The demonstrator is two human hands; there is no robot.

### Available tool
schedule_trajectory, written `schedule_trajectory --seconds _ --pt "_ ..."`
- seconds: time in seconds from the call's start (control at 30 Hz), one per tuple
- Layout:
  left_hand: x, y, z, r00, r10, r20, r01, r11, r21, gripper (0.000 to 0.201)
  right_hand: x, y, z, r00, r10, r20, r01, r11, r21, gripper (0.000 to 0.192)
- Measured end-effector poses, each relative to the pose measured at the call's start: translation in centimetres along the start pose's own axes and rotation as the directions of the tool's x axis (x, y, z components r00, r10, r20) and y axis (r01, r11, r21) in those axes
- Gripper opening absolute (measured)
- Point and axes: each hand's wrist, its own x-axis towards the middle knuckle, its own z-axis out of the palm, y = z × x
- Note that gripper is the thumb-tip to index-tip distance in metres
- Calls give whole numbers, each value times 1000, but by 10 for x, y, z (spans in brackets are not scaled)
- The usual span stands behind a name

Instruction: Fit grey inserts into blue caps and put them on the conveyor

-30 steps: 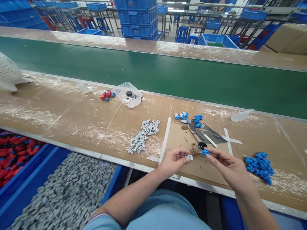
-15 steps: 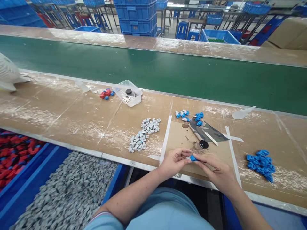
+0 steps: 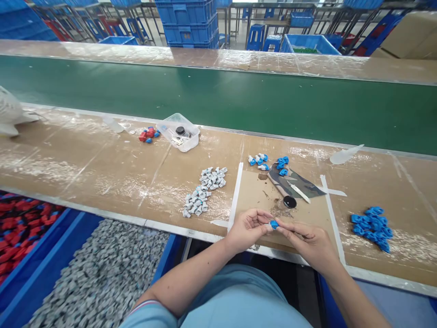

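My left hand (image 3: pixel 248 228) and my right hand (image 3: pixel 309 238) meet over the cardboard mat's front edge. Between their fingertips is a small blue plastic part (image 3: pixel 274 224); a pale piece seems joined to its left side, mostly covered by my left fingers. Just beyond lies an open round pot of dark liquid (image 3: pixel 289 202). Behind it a pale-handled knife-like tool (image 3: pixel 298 191) rests on a camouflage cloth (image 3: pixel 309 183). Blue parts (image 3: pixel 282 165) and blue-and-white joined parts (image 3: pixel 258 159) sit at the mat's far edge. Loose grey parts (image 3: pixel 197 200) lie left, a blue pile (image 3: pixel 373 228) right.
A clear plastic tub (image 3: pixel 186 143) stands near the green conveyor belt (image 3: pixel 218 98), beside some red-and-blue parts (image 3: pixel 147 135). A translucent pointed bottle (image 3: pixel 344 155) lies back right. Bins of grey parts (image 3: pixel 99 273) and red parts (image 3: pixel 27 228) stand below the table's front left edge.
Both hands stay in nearly the same place, still pinching the blue part, which appears slightly turned. The camera view has shifted a little.
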Motion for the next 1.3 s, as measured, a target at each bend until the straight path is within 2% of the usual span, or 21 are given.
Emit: schedule_trajectory --seconds 0.13,0.4,0.6,0.67,0.77,0.83,0.9,0.93,1.0,1.03,1.1,1.17,1.23,1.3 --pt "1 4 4 999 -32 -31 31 999 -31 53 -1 4 3 999 19 -42 -18 999 34 18" --pt "3 12 9 996 -45 -73 41 998 -53 49 2 13 -2 996 79 36 -80 996 35 26" --pt "3 13 8 996 -40 -77 41 999 20 50 -6 14 -7 997 75 10 -75 997 5 27" --pt "2 14 6 995 -32 -92 40 995 89 48 -9 20 -20 998 60 -33 -62 997 -55 25" --pt "10 23 -4 994 32 -105 -3 963 271 41 -14 42 -59 968 32 -248 -100 958 -268 25" --pt "25 35 -12 987 131 -91 -82 908 410 33 -19 61 -93 905 37 -425 -242 865 -439 30" --pt "47 52 -19 965 243 -98 -149 818 556 22 -24 78 -125 850 80 -521 -403 737 -543 30" --pt "60 62 -21 949 293 -116 -156 757 634 17 -25 85 -137 839 94 -535 -436 704 -560 28" --pt "87 81 -26 906 386 -173 -121 628 769 14 -27 94 -153 849 169 -501 -471 674 -570 20" --pt "99 89 -27 890 412 -193 -106 600 793 15 -27 96 -156 857 218 -467 -479 671 -566 16" --pt "121 100 -30 869 440 -227 -78 575 815 14 -26 98 -157 862 314 -399 -500 663 -558 14" --pt "135 104 -32 858 451 -246 -61 564 823 15 -27 103 -155 863 359 -355 -503 676 -539 17" --pt "140 104 -33 846 470 -252 -51 541 839 22 -30 116 -154 874 346 -342 -482 711 -512 20" --pt "137 104 -38 831 496 -251 -40 505 862 29 -36 141 -156 888 300 -348 -444 752 -487 23"
